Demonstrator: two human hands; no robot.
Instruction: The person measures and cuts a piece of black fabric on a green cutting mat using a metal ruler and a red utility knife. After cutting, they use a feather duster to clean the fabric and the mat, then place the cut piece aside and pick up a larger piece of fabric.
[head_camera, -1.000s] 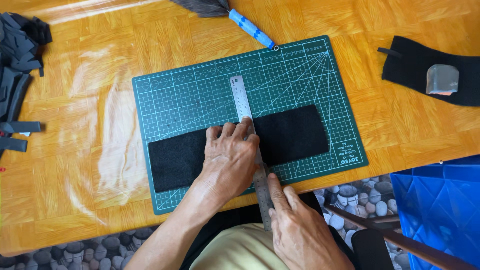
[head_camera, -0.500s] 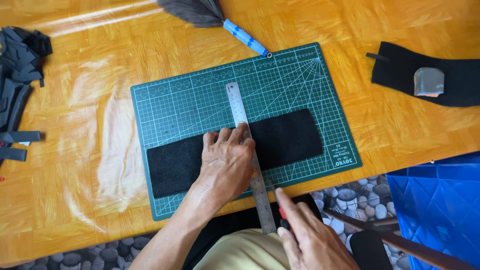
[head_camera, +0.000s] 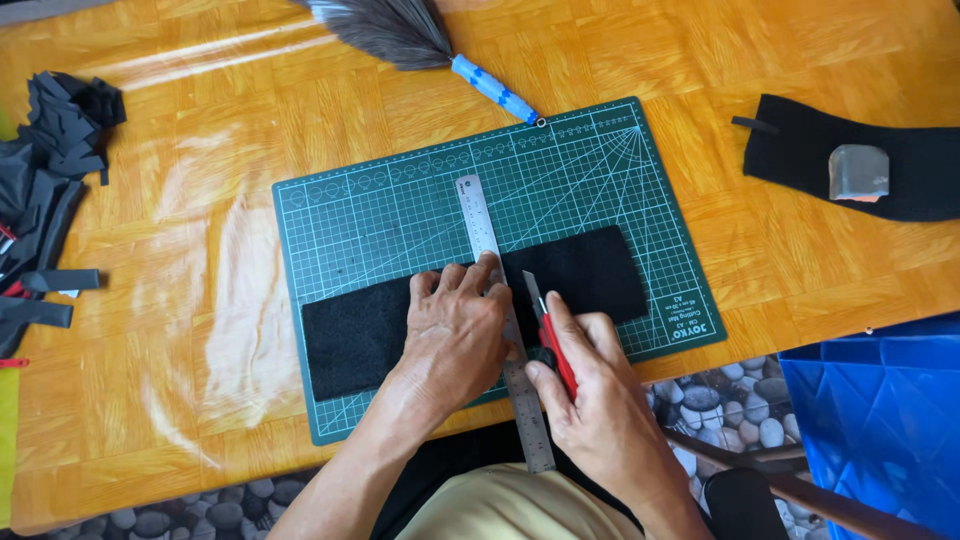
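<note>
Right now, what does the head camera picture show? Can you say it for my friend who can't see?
A person's left hand presses a metal ruler onto black felt on a green cutting mat, while the right hand holds a red utility knife with its blade at the ruler's edge. On the orange wooden table also lie a feather duster and black scraps.

Left hand (head_camera: 455, 335) flat, right hand (head_camera: 590, 385) clenched

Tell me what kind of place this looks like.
Probably a home craft or sewing table. A green cutting mat lies on the wooden table, with black fabric under a steel ruler and scraps piled at the side.
</note>
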